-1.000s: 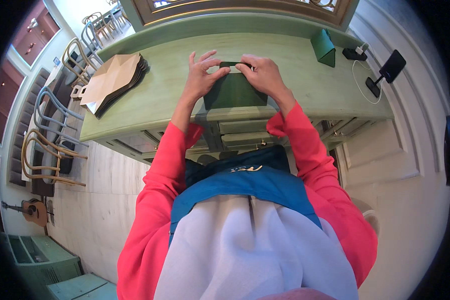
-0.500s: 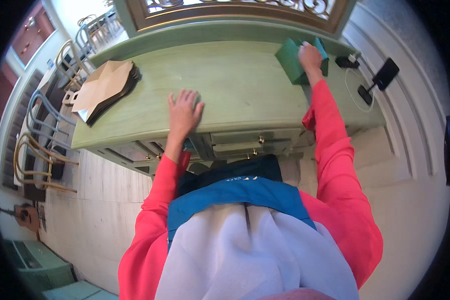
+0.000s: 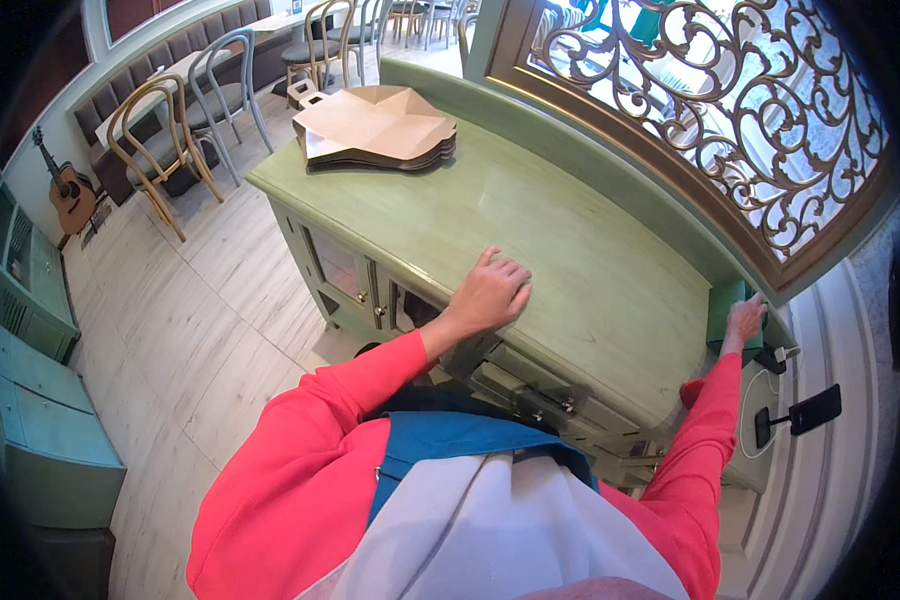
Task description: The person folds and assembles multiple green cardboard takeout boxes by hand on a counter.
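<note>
Partly hidden green item (image 3: 722, 312), right hand (image 3: 745, 319), grip unclear

At right of frame, a person's right hand (image 3: 745, 320) partly hides a dark green, box-shaped object (image 3: 720, 312), the grip too small to read from here; a bronze-brown scrollwork screen (image 3: 670, 168) is cropped at the top edge.

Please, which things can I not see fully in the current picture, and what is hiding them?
All in the head view:
- Green folded item: partly behind the right hand, so the grip is unclear.
- Left hand: its palm is hidden by the back of the hand.
- Brown paper carriers: the top one covers those beneath, so no sure count.
- Green cabinet: its front is partly behind the left sleeve and blue apron.
</note>
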The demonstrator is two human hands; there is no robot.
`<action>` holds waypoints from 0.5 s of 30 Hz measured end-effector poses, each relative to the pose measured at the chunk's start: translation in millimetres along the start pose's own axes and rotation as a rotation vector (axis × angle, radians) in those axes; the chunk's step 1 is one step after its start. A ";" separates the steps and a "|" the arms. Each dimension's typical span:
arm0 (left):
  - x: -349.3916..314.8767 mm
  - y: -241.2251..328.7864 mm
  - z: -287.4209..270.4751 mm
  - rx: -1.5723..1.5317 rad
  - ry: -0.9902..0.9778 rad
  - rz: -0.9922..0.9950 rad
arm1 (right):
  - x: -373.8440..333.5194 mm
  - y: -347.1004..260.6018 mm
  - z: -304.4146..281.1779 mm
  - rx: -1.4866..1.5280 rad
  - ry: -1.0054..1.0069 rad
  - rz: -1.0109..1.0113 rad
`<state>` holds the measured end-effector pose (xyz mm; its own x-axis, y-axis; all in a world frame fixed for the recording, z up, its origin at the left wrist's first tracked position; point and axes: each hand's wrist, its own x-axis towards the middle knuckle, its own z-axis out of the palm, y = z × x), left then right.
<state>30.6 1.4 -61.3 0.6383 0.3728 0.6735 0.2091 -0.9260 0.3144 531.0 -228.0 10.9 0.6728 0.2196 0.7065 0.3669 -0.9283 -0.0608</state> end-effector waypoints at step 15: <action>18.4 -28.8 -4.4 -0.767 -0.053 -0.417 | -131.0 -79.1 -20.9 0.344 -0.031 -0.323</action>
<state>33.1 35.2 -55.0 0.6582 0.6513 0.3777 -0.1111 -0.4121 0.9043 400.5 -189.6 -62.1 0.5060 0.4949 0.7064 0.7489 -0.6584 -0.0752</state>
